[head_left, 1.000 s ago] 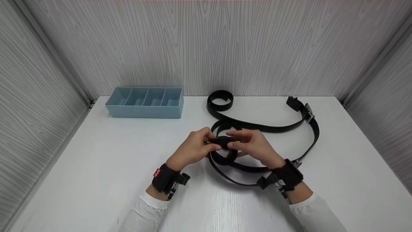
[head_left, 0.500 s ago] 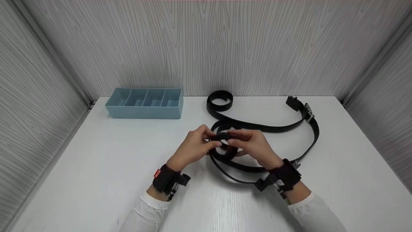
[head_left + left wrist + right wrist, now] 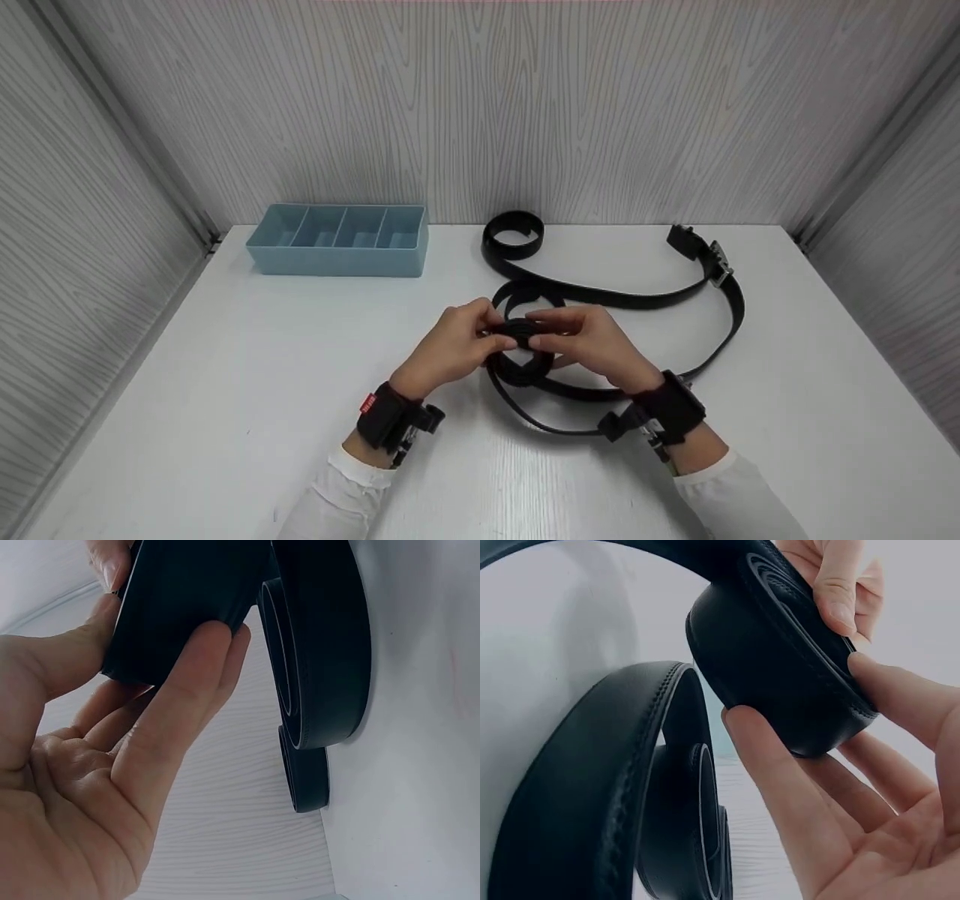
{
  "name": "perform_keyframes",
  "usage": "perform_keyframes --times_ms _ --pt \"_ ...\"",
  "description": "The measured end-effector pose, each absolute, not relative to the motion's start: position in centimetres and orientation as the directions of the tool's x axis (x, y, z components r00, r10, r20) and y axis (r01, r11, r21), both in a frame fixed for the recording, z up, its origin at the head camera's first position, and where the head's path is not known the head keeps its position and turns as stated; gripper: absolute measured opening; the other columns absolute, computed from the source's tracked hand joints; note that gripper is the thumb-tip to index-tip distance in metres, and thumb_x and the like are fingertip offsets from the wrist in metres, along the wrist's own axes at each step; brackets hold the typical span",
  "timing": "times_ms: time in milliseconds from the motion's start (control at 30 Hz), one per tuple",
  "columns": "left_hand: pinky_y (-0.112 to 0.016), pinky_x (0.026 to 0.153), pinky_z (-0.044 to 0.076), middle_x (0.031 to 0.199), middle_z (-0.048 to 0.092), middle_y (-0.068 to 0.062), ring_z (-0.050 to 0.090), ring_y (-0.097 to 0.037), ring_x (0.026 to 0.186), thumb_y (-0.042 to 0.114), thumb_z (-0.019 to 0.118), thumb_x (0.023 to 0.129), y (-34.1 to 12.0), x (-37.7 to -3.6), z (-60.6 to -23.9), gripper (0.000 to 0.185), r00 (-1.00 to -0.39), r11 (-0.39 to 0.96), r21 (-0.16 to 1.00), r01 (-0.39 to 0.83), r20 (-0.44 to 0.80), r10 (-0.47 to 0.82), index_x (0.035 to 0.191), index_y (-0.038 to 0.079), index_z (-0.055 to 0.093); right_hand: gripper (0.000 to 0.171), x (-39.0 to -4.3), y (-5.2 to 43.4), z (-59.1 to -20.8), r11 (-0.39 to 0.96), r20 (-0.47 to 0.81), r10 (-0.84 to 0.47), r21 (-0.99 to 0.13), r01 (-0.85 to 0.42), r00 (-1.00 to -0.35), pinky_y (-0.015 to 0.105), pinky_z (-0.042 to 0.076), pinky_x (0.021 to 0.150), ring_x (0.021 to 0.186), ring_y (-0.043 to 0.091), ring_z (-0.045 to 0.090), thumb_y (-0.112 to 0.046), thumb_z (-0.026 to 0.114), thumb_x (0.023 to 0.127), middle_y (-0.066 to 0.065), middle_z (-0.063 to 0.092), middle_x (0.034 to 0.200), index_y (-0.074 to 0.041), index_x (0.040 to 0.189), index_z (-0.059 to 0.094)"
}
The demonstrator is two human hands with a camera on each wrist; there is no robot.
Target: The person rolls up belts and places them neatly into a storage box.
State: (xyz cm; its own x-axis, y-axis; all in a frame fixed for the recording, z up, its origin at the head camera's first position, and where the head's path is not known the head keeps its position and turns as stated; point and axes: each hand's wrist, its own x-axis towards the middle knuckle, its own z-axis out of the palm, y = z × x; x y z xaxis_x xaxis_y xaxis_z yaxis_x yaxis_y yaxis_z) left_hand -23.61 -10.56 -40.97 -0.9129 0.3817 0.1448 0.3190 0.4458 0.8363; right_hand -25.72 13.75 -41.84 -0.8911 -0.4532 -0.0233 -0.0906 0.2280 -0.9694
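Both hands hold a black belt wound into a tight coil (image 3: 525, 373) above the table. My left hand (image 3: 448, 351) pinches its left side, thumb on the near edge and fingers against the outer face. From the other side my right hand (image 3: 600, 343) grips the same coil, its thumb on the edge and fingers underneath. In the right wrist view the belt roll (image 3: 772, 667) shows several wound layers, with a strap running off to the upper left. Just behind it stands another loosely coiled black belt (image 3: 337, 652), apart from the fingers in the left wrist view.
A black belt coil (image 3: 514, 253) stands at the back, its strap running right toward a metal buckle (image 3: 720, 264). At the back left sits a blue tray (image 3: 337, 262) with divided compartments. Panelled walls (image 3: 480, 112) enclose the white table (image 3: 225, 390).
The coil in the hands tips up and then back down, showing its opening at a different angle. Both hands shift only slightly; the other belts and the tray stay put.
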Motion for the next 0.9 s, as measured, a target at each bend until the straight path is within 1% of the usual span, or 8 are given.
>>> perform_keyframes --times_ms 133,300,367,467,533,600,800,900 --pt "-0.026 0.064 0.049 0.094 0.076 -0.004 0.062 -0.009 0.069 0.020 0.078 0.097 -10.56 -23.66 -41.01 0.022 -0.920 0.426 0.855 0.297 0.138 0.366 0.106 0.006 0.063 0.048 -25.76 13.73 -41.75 0.199 -0.009 -0.446 -0.976 -0.089 -0.895 0.037 0.062 0.071 0.096 0.024 0.074 -0.018 0.080 0.094 0.017 0.072 0.125 -0.001 0.137 0.066" --pt "-0.030 0.070 0.057 0.104 0.076 -0.006 0.070 -0.013 0.079 0.021 0.076 0.098 -10.45 -23.72 -40.95 0.024 -0.936 0.354 0.905 0.235 0.112 0.334 0.109 0.006 0.061 0.050 -25.69 13.72 -41.78 0.113 0.007 -0.412 -0.992 -0.059 -0.911 0.038 0.063 0.071 0.102 0.029 0.074 -0.014 0.079 0.095 0.019 0.073 0.122 0.004 0.139 0.063" --pt "-0.031 0.071 0.059 0.107 0.075 -0.007 0.072 -0.014 0.083 0.020 0.077 0.097 -10.46 -23.73 -40.92 0.024 -0.943 0.332 0.920 0.207 0.097 0.318 0.108 0.006 0.060 0.050 -25.68 13.66 -41.86 0.077 0.007 -0.400 -0.996 -0.041 -0.917 0.040 0.063 0.073 0.106 0.033 0.073 -0.012 0.078 0.095 0.020 0.072 0.123 0.005 0.139 0.062" --pt "-0.031 0.071 0.060 0.106 0.075 -0.009 0.073 -0.015 0.083 0.019 0.078 0.097 -10.56 -23.72 -40.84 0.024 -0.949 0.327 0.925 0.194 0.093 0.303 0.105 0.004 0.061 0.049 -25.74 13.59 -41.99 0.046 0.000 -0.393 -0.999 -0.020 -0.919 0.043 0.062 0.074 0.110 0.039 0.071 -0.010 0.078 0.095 0.021 0.071 0.124 0.005 0.139 0.062" --pt "-0.031 0.069 0.059 0.103 0.075 -0.009 0.072 -0.015 0.082 0.019 0.078 0.096 -10.58 -23.68 -40.76 0.024 -0.949 0.335 0.920 0.202 0.099 0.299 0.104 0.004 0.061 0.048 -25.78 13.62 -41.98 0.046 -0.003 -0.403 -0.999 -0.017 -0.915 0.044 0.062 0.075 0.112 0.042 0.070 -0.011 0.078 0.095 0.020 0.071 0.125 0.003 0.139 0.063" --pt "-0.030 0.068 0.058 0.099 0.076 -0.009 0.071 -0.015 0.079 0.019 0.078 0.096 -10.59 -23.64 -40.71 0.024 -0.945 0.347 0.910 0.225 0.117 0.305 0.102 0.004 0.061 0.048 -25.84 13.71 -41.92 0.061 -0.005 -0.413 -0.998 -0.022 -0.911 0.044 0.062 0.075 0.111 0.042 0.070 -0.012 0.079 0.095 0.019 0.072 0.123 0.001 0.138 0.064" --pt "-0.027 0.066 0.052 0.096 0.076 -0.008 0.067 -0.011 0.074 0.018 0.078 0.096 -10.61 -23.63 -40.79 0.023 -0.926 0.361 0.886 0.292 0.167 0.339 0.103 0.003 0.062 0.048 -25.90 13.99 -41.60 0.161 -0.008 -0.442 -0.984 -0.071 -0.897 0.042 0.063 0.073 0.104 0.035 0.073 -0.016 0.080 0.094 0.016 0.072 0.122 -0.003 0.138 0.066" --pt "-0.026 0.066 0.053 0.097 0.077 -0.008 0.068 -0.012 0.076 0.017 0.078 0.096 -10.58 -23.62 -40.80 0.023 -0.924 0.353 0.889 0.291 0.165 0.346 0.104 0.003 0.062 0.047 -25.90 14.02 -41.51 0.168 -0.017 -0.444 -0.984 -0.065 -0.896 0.043 0.063 0.072 0.105 0.035 0.072 -0.015 0.080 0.094 0.016 0.072 0.122 -0.003 0.138 0.066"
